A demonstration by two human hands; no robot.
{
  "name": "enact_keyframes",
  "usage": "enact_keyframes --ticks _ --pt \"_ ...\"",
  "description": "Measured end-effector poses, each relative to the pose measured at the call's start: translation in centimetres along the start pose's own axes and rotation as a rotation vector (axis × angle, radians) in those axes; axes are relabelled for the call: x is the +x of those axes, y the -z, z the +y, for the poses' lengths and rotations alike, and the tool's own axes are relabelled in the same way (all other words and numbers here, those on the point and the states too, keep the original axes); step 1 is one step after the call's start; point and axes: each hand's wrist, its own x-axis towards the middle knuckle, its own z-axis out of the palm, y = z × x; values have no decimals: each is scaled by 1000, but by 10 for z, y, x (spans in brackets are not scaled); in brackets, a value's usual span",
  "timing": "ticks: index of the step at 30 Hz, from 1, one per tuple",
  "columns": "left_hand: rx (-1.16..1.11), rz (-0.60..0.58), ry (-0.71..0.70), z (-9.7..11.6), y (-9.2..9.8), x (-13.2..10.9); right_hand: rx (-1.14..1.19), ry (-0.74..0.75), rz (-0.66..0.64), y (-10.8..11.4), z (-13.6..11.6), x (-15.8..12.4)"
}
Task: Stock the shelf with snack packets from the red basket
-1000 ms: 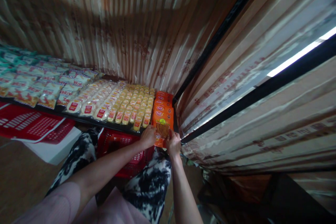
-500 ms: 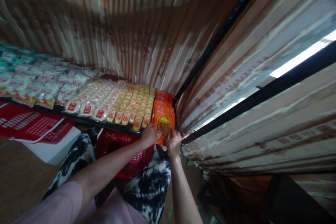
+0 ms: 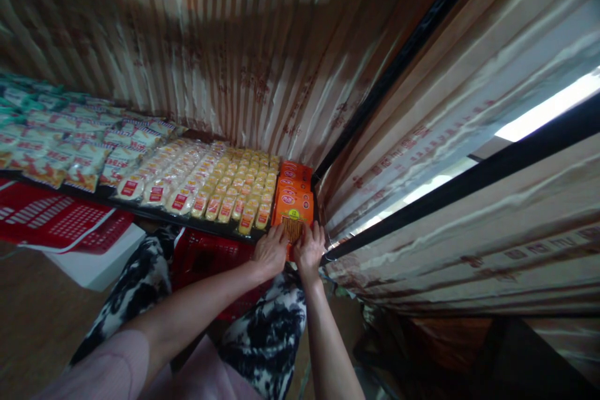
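Note:
An orange snack packet with a clear window lies at the front of a column of similar orange packets at the shelf's right end. My left hand rests on the lower left part of it, fingers stretched forward. On the lower right side my right hand lies with its fingers extended over the packet's edge. Neither hand is wrapped around it. Left of the packets stand rows of small yellow wrapped pastries, close to my left hand. The packet's bottom edge is partly hidden by my hands.
White wrapped pastries and white snack bags fill the black shelf further left. A red basket sits under the shelf edge; another red basket lies at left over a white box. Dark metal bars and wrapped sheeting stand at right.
My fingers have gone from gripping the front packet's lower sides to lying stretched out on it. My left hand has come slightly lower; the view has shifted a little.

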Motion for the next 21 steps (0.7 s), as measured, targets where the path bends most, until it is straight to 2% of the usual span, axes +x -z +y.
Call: enact_keyframes --ticks 5,9,13,21 --pt "-4 -33 16 -4 -11 4 34 73 -45 -3 -7 18" --pt "-2 0 2 -5 -13 4 5 151 -159 -7 -15 25" --pt "-30 -4 18 -4 -11 4 -60 108 -249 -7 -19 24" --pt "-19 -85 26 1 -2 11 -111 25 -326 -9 -18 26"
